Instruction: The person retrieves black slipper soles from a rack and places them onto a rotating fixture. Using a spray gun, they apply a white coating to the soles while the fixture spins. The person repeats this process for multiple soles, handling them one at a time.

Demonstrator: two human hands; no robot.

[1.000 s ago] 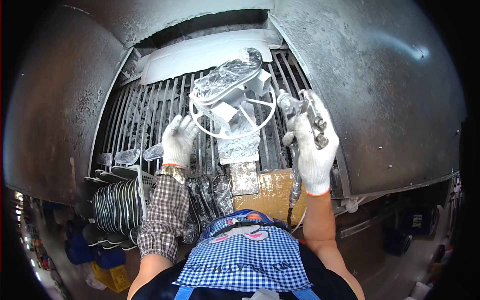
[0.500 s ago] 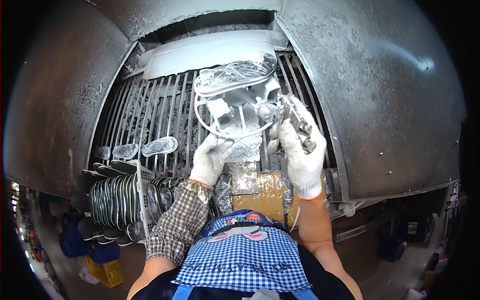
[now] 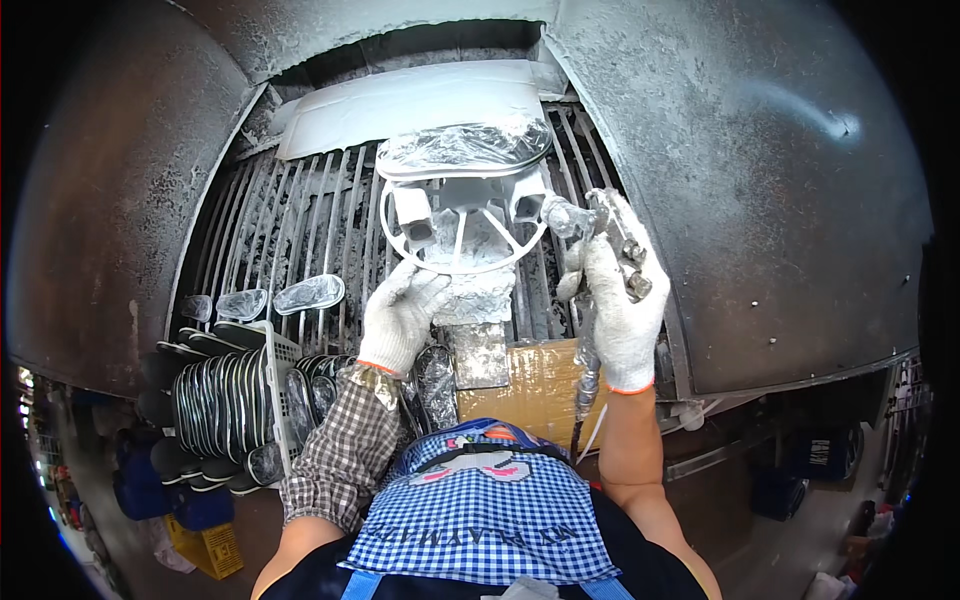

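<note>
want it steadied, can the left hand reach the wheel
Likely yes: the left hand is right at the near edge of the wheel, nothing visible between them; the right hand holds the spray gun to the other side.

Slants checked-sleeved left forearm (image 3: 345,445) up and inward from lower left. Points white-gloved left hand (image 3: 403,318) forward, fingers loosely extended. Runs bare right forearm (image 3: 629,440) nearly straight up from the elbow (image 3: 632,488), angling back below that toward lower right. Carries white-gloved right hand (image 3: 628,300) well apart from left, slightly farther forward, fingers curled in a grip, partly hidden. Ringed orange at left wrist (image 3: 382,368) and right wrist (image 3: 632,388), both near straight.
</note>
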